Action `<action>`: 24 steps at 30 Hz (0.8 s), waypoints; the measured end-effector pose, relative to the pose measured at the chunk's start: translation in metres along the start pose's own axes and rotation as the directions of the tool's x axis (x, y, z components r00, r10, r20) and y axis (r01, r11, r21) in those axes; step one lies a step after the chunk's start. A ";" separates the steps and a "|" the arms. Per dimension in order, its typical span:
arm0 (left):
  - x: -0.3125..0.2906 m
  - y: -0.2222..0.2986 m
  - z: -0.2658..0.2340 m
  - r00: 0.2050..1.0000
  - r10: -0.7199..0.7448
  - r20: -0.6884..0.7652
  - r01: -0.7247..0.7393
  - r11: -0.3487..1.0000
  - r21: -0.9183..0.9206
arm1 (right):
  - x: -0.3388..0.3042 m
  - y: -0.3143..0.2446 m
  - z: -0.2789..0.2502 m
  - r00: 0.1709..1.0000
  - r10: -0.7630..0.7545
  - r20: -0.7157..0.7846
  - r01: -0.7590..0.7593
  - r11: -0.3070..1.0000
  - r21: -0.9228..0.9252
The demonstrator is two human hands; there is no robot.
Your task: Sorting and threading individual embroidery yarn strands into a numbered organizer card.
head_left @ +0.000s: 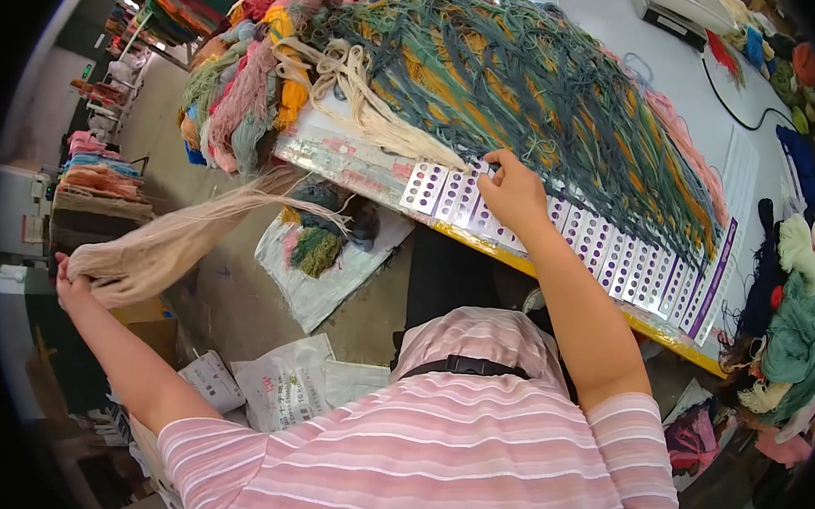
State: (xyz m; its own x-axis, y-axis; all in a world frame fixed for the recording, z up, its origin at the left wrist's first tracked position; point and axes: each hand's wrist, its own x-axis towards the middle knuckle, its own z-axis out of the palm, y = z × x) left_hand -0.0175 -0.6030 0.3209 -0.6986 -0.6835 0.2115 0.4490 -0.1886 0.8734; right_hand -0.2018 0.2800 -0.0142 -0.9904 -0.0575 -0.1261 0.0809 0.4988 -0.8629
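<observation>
Beige yarn (pixel 175 236) stretches from the table (pixel 627 25) to the left hand (pixel 72 276), fingers closed round its end; soft, light, slack, best gripped bunched; right hand (pixel 514 194) pinches strands at the punched cards (pixel 595 243), fingers curled; heaped skeins (pixel 493 73) cover the worktable; sacks (pixel 327 268) litter the concrete floor.

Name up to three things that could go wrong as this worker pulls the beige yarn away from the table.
1. The left hand stretches the beige yarn bundle far out; its loose strands may snag or tangle with the heaped coloured yarn at the table edge.
2. The right hand presses on the punched sample cards; a hard pull could shift them.
3. Yarn may drop onto the bags on the floor.
</observation>
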 end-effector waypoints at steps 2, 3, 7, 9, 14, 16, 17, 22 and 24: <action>-0.061 -0.171 0.001 0.992 -0.075 -0.103 0.063 0.992 -0.112 | 0.002 -0.008 0.007 0.999 0.020 -0.032 -0.025 0.980 -0.197; -0.080 -0.181 0.034 0.882 -0.448 0.143 0.464 0.777 -0.426 | 0.004 -0.006 0.007 1.000 0.011 -0.008 -0.012 0.982 -0.191; -0.281 -0.311 0.208 0.779 -0.625 -0.042 0.603 0.767 -0.219 | 0.021 -0.001 0.007 0.992 -0.120 0.039 0.127 0.923 -0.364; -0.331 -0.342 0.240 0.648 -0.713 0.270 0.762 0.616 -0.200 | 0.032 -0.002 0.004 0.997 -0.001 -0.083 -0.022 0.960 -0.278; -0.402 -0.366 0.353 0.506 -0.677 0.534 0.771 0.633 0.071 | -0.008 -0.034 -0.003 0.962 -0.213 -0.169 0.199 0.975 -0.095; -0.424 -0.374 0.389 0.467 -0.649 0.601 0.731 0.665 0.150 | -0.042 -0.057 0.011 0.950 -0.300 -0.090 0.311 0.935 0.171; -0.431 -0.371 0.405 0.453 -0.641 0.620 0.715 0.676 0.177 | -0.056 -0.069 0.013 0.920 -0.393 -0.008 0.383 0.893 0.237; -0.440 -0.377 0.417 0.363 -0.596 0.716 0.860 0.510 -0.011 | -0.082 -0.084 0.024 0.923 -0.295 0.245 0.130 0.841 0.524; -0.437 -0.374 0.420 0.361 -0.617 0.699 0.845 0.533 0.035 | -0.083 -0.086 0.019 0.927 -0.280 0.248 0.076 0.790 0.608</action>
State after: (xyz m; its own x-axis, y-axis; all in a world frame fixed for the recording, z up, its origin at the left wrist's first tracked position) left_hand -0.1138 0.0621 0.0862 -0.9186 0.3630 -0.1560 -0.3704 -0.6539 0.6597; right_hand -0.1242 0.2254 0.0607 -0.9131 -0.4077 0.0030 0.0574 -0.1359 -0.9891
